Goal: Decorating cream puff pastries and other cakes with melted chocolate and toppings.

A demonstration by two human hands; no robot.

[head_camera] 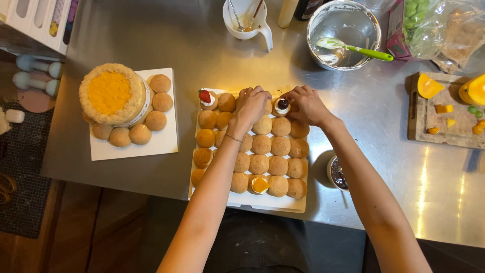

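I look down on a steel table (212, 45) from above. My left hand (251, 105) rests with fingers curled loosely over the far row of round golden puffs (268, 164), which sit packed in rows on a pale rectangular tray (268, 203). I cannot tell whether that hand holds anything. My right hand (306, 105) is just beside it, fingers narrowed and pinched at one puff topped with cream and a dark cherry (282, 105), which lies between the two hands.

To the left of my left hand, on the same far row, is a puff topped with cream and a strawberry (204, 96). Near my forearms, at the tray's close edge, one puff carries a yellow fruit piece (260, 184). Well to the left stands a round cake with an orange top (111, 93), ringed by more puffs on a white board (164, 141). Beyond my right hand is a metal bowl (343, 33) holding a green-handled spatula (361, 49). Far right lies a wooden cutting board (447, 121) with cut yellow fruit.
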